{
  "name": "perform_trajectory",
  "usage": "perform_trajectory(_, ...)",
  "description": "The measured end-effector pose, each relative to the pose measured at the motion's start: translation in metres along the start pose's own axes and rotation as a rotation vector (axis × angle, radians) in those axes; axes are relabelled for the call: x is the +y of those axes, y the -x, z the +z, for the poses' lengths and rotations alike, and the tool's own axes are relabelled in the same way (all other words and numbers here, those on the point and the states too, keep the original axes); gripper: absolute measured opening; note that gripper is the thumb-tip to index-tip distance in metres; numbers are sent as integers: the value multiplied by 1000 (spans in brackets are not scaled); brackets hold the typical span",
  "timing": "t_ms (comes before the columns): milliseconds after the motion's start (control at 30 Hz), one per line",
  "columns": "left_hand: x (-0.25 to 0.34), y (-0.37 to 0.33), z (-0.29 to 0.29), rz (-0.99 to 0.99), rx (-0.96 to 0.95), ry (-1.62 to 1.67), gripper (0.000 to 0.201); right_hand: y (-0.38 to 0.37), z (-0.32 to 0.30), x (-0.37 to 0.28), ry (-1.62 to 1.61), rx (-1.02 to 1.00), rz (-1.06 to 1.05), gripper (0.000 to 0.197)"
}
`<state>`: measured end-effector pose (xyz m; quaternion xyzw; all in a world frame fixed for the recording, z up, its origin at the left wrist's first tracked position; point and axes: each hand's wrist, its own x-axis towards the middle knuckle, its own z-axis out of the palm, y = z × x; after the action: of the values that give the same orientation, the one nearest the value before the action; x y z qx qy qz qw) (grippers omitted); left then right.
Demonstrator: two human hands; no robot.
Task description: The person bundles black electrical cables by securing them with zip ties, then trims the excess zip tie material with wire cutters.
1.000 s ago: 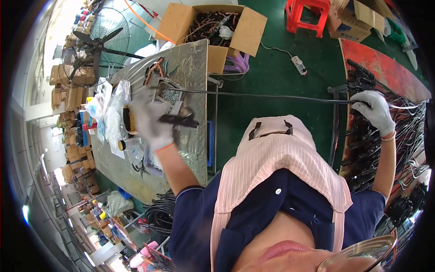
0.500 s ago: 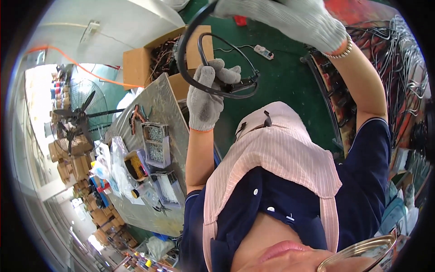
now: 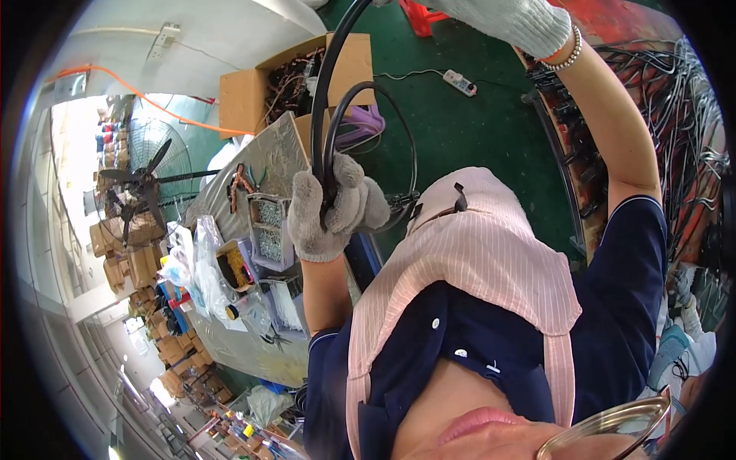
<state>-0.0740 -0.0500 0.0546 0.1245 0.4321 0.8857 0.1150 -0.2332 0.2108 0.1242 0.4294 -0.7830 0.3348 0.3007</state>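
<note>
My left hand (image 3: 337,208), in a grey-white knit glove, is closed around a thick black cable (image 3: 322,115). A loop of the cable arches above its fingers. Just right of the fingertips, by the apron, is a small dark fitting (image 3: 402,201), its kind unclear. At the top edge, my gloved right hand (image 3: 502,23) reaches leftward to where the cable leaves the picture. Its fingers are largely cut off there, but the cable runs taut up to the fingertips that show. A beaded bracelet (image 3: 567,54) circles the right wrist.
A worktable (image 3: 287,364) on the left bears a bin of small metal parts (image 3: 268,230), plastic bags and pliers. Behind it are an open carton (image 3: 238,100) and a fan (image 3: 134,180). A power strip (image 3: 460,83) lies on the green floor; bundled cables (image 3: 682,107) fill the right side.
My left hand has moved down and a little left, and the cable between the hands has straightened. My right hand has shifted up, its fingers now mostly out of the picture.
</note>
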Motion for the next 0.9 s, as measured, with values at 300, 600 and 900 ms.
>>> perform_trajectory(300,5,10,-4,-21,3,-35,54,-9,14,17,-411,99,-70,15)
perform_trajectory(600,100,63,-42,364,-591,46,43,147,-55,178,548,-332,169,48)
perform_trajectory(900,76,53,-46,287,220,-259,40,203,-26,44,-66,-551,656,19)
